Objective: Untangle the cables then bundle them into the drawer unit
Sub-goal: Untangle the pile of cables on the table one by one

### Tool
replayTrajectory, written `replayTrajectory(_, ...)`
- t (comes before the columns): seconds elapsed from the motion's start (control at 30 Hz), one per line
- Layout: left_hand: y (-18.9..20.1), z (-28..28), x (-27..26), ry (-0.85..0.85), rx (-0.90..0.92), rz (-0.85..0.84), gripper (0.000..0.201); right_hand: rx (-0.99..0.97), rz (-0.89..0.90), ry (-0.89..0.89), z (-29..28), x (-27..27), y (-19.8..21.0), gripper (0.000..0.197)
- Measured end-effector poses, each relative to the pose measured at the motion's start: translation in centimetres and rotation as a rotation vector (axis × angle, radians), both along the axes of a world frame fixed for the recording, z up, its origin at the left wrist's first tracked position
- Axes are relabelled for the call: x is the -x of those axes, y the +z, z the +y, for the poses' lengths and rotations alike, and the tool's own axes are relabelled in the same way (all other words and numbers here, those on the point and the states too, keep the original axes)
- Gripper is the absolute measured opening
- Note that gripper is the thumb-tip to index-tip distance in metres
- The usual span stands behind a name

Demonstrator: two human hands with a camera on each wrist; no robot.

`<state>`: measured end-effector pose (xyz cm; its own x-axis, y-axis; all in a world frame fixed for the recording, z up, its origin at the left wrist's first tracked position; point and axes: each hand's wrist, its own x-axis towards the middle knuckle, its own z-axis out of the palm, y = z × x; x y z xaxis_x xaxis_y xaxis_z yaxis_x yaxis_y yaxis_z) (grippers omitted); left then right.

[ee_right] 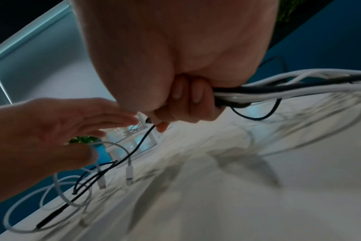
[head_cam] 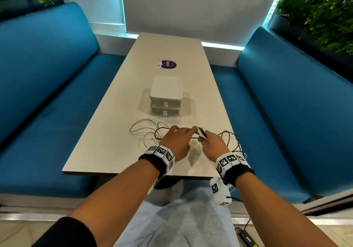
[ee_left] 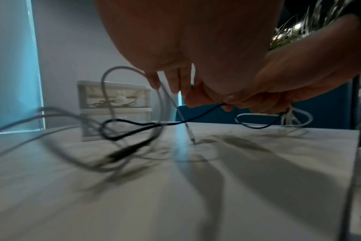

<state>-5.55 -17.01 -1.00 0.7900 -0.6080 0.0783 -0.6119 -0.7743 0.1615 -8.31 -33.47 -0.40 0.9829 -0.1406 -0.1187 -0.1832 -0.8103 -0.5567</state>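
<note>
Round purple sticker (head_cam: pixel 168 64) on table (head_cam: pixel 114 132) ahead of me reads "ClayG"; smaller print on it illegible. No other readable text.

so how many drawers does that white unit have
2, stacked: the upper drawer directly on the lower drawer, both shut, each with a small white knob, on the table beyond the cables.

The head camera looked down and forward along the table (head_cam: pixel 107 141) from its near end. Each wrist camera sat low and close under its palm, facing far. All three shared the drawer unit (head_cam: pixel 165 96) and cables (ee_left: pixel 134 125).
</note>
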Motion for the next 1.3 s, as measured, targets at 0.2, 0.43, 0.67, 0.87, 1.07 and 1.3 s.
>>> replayTrajectory(0.2,-1.3,2.3,-1.6,0.039,-0.215,-0.039,0.020,0.080,0.010,-0.092,-2.6,0.2,0.0,0.020)
replayTrajectory(0.43,-1.5,4.4,-1.7,0.022,-0.279,-0.081,0.021,0.199,0.054,-0.165,-3.2,0.5,-1.2,0.022)
replayTrajectory(0.67,-1.4,2.1,-1.2,-0.035,-0.319,-0.135,0.021,0.142,-0.089,0.012,1.3,1.0,-1.1,0.028)
replayTrajectory(0.87,-1.2,1.8,-1.3,-0.061,-0.223,-0.142,0.025,0.031,-0.047,0.196,2.0,0.5,-0.7,0.022)
replayTrajectory(1.07,-1.1,4.8,-2.4,0.012,-0.288,-0.108,0.028,0.209,0.035,0.113,-1.1,0.3,-0.9,0.023)
replayTrajectory(1.3,-1.6,4.0,-1.6,-0.037,-0.347,-0.167,0.029,0.317,0.047,0.007,-1.4,0.5,-1.2,0.021)
